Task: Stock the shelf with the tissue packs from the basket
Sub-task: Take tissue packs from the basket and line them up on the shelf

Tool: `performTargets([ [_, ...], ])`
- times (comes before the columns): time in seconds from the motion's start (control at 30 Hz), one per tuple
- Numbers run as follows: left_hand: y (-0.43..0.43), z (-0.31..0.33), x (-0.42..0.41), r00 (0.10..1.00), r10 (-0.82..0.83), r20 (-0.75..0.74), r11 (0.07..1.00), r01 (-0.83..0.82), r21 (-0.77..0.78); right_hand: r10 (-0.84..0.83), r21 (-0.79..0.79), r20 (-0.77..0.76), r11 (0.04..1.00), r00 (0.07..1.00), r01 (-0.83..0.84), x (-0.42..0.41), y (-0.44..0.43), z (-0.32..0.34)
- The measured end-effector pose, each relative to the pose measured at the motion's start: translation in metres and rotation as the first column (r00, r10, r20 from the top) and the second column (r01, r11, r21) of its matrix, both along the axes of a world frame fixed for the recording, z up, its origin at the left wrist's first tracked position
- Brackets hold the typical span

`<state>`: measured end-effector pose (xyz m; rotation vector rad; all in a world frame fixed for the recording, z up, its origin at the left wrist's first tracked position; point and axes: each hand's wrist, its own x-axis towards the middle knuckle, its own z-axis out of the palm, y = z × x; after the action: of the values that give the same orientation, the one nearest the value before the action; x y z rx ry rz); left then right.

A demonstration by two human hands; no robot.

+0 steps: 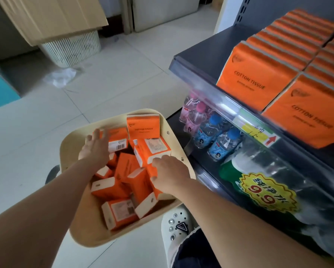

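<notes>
Down at 6 o'clock of the view, both hands were over the cream basket (79, 215) full of orange tissue packs (119, 211). Right hand (170, 174) had fingers curled on a pack's edge, grip looked partial. Left hand (95, 147) hovered open, fingers spread, w/ nothing in it. Shelf (205, 53) w/ stocked tissue rows (259, 76) lay toward 2 o'clock from basket, so right hand was nearer; packs lay jumbled, no common long axis.

Cream plastic basket (81, 219) on the tiled floor, holding a jumbled heap of orange-and-white tissue packs (123, 182); 1 pack (143, 126) stands upright against the far wall. Dark shelf (205, 53) at right carries 2 rows of orange packs (274, 60), upright, faces forward.
</notes>
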<state>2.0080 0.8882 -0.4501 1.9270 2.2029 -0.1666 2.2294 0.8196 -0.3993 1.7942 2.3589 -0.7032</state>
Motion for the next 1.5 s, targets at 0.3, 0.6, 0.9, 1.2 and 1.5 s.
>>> performTargets([
  [0.3,-0.022,-0.010,0.000,0.991,0.018,0.132,0.999,-0.014,-0.035,-0.187,-0.157,-0.159,0.974,0.969,0.162,-0.008,0.005,-0.002],
  [0.6,-0.070,0.016,0.039,0.799,-0.579,0.165,0.708,0.392,0.587,-0.904,-0.800,-0.392,0.425,0.167,0.423,0.000,0.019,0.007],
  [0.9,-0.023,0.028,0.055,0.969,-0.227,0.094,0.947,0.198,0.252,-0.773,-0.586,-0.597,0.602,0.214,0.542,0.021,0.021,0.005],
  [1.2,0.046,0.017,0.072,0.993,-0.092,0.078,0.992,0.085,0.090,-0.719,-0.467,-0.545,0.688,0.432,0.555,0.029,0.026,-0.003],
  [1.5,0.013,0.019,0.065,0.938,-0.027,0.345,0.996,-0.006,0.094,-0.689,-0.419,-0.603,0.702,0.401,0.575,0.037,0.020,0.005],
])
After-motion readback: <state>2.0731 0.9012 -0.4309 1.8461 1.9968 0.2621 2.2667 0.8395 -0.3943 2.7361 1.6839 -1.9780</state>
